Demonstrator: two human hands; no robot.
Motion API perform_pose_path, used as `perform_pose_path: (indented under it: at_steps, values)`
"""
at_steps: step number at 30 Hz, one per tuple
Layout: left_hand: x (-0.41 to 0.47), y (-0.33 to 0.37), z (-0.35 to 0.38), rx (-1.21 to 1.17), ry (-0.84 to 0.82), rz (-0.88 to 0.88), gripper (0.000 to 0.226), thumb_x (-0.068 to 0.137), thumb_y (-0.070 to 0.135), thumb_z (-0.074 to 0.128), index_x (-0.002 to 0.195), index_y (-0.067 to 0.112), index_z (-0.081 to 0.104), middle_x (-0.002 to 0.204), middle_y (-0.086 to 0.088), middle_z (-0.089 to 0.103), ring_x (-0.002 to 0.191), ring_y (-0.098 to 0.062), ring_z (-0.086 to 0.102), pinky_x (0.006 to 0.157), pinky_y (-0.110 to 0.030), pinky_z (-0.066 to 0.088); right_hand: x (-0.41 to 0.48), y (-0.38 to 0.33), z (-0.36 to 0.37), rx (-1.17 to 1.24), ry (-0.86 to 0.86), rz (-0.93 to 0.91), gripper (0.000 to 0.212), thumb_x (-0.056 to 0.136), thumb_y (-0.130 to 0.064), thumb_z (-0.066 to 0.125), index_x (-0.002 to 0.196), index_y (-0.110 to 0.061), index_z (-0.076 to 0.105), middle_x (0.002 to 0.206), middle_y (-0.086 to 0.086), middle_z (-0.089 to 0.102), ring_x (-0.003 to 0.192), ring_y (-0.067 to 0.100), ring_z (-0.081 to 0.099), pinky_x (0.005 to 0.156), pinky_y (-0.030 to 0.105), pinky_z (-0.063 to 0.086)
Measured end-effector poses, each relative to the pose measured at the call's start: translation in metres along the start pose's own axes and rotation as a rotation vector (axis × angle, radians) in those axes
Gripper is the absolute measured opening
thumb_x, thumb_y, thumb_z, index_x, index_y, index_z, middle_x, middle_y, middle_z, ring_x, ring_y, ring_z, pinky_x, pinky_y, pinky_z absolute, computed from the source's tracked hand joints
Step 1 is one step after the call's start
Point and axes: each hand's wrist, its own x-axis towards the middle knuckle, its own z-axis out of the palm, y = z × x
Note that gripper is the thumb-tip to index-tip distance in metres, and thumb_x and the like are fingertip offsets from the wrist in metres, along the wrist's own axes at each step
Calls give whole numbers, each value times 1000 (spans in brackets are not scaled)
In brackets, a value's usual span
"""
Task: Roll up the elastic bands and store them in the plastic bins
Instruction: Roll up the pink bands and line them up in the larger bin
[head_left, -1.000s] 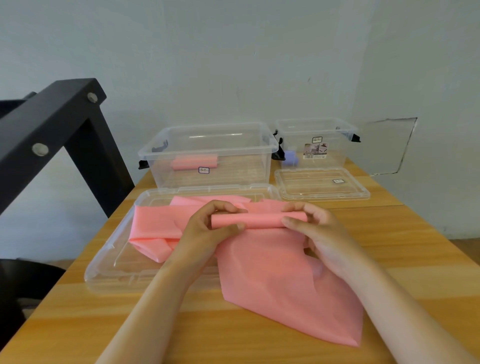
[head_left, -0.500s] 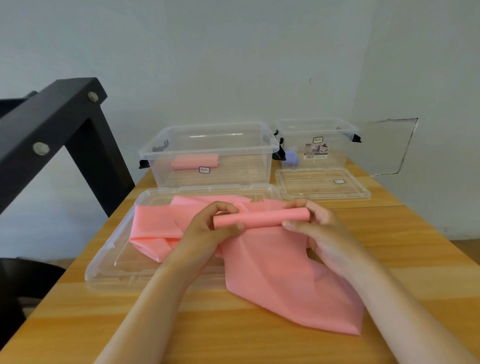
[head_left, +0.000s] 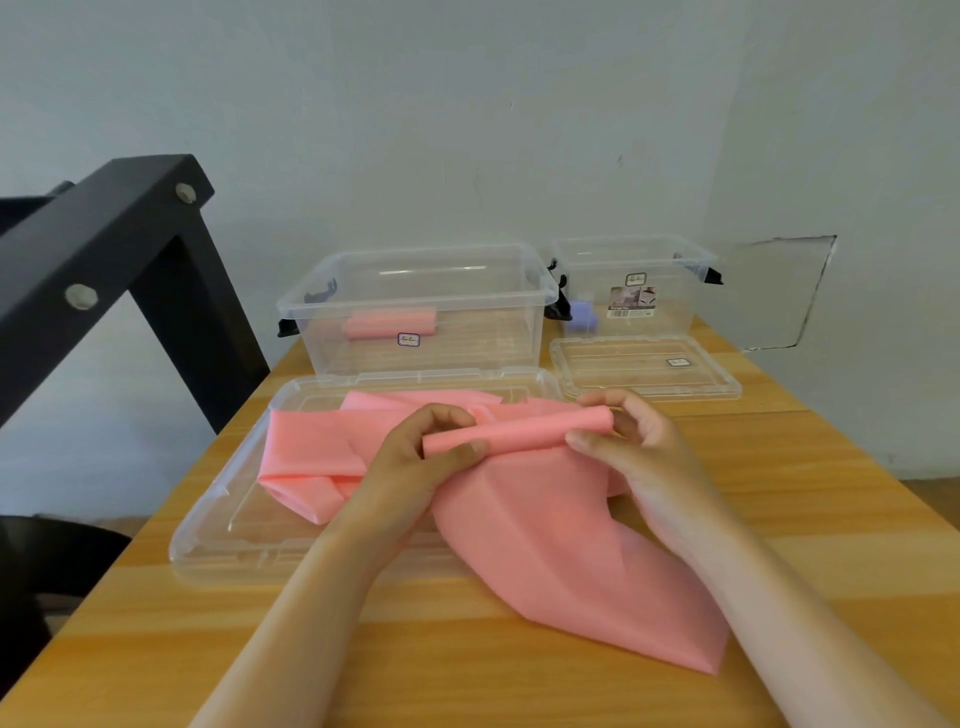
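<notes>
Left hand (head_left: 415, 457) and right hand (head_left: 628, 447) each pinch an end of the half-rolled pink elastic band (head_left: 519, 431), tail draped over clear lid (head_left: 218, 530) and worktop (head_left: 156, 649).

Pale wall (head_left: 467, 130), wooden table (head_left: 831, 493), black frame (head_left: 104, 249)

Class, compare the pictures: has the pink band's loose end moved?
Yes. The loose end has slid slightly up the table, toward the large bin.
</notes>
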Motion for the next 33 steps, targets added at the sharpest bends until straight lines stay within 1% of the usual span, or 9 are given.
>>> perform_pose_path:
  at_steps: [4,8,14,18,21,25,27,30,33]
  values:
    - [0,0,-1,-34,33,51,20,69,19,76,82,26,62,82,8,63,68,-10,53,47,-20,39,2,0,1,26,178,-21,28,79,-9,75,101,-15,59,80,-6,72,73,12,66,61,32,50]
    - [-1,1,2,-24,64,36,18,69,29,72,83,28,62,80,11,63,64,-9,51,45,-20,37,2,2,3,15,218,-54,17,81,-11,75,92,-12,61,75,-3,70,68,10,64,57,28,49]
    - [1,-4,1,6,102,24,13,86,22,71,84,34,66,98,4,66,86,-17,55,65,-31,40,1,2,3,-30,218,-111,13,83,-8,72,76,-8,61,59,1,59,56,6,57,51,19,49]
    - [1,-4,1,21,92,16,14,87,24,70,82,36,65,95,4,65,83,-16,53,62,-30,39,2,3,2,-27,205,-126,15,83,-5,72,72,-7,61,54,-5,59,53,2,56,54,14,49]
    - [0,-2,1,21,82,7,10,73,34,73,80,35,65,91,3,65,82,-17,53,60,-30,38,3,3,2,-22,184,-135,15,83,-5,72,72,-7,61,51,-8,58,52,0,55,54,13,49]
    - [1,-2,-2,-16,75,11,14,70,34,71,81,31,64,90,5,64,80,-15,53,54,-25,41,2,2,1,41,149,-87,11,82,-8,72,81,-9,61,59,-8,64,58,5,60,57,20,51]
    - [1,-2,-2,-26,53,26,12,71,32,71,81,30,64,89,6,65,80,-14,54,56,-25,41,3,1,1,101,106,-6,26,77,-18,76,98,-15,62,74,-2,70,63,15,61,55,30,47]
    - [1,-2,-1,-39,4,44,10,72,28,72,78,30,65,90,6,65,82,-14,55,66,-29,40,3,0,3,58,31,81,46,63,-35,77,105,-21,63,75,-6,68,58,13,57,49,29,39]
    - [0,-3,-2,-37,-33,58,11,73,25,73,79,30,65,97,3,66,89,-17,56,77,-36,41,2,1,3,-13,-29,84,20,73,-29,77,91,-23,70,70,-13,65,59,7,55,53,27,39]
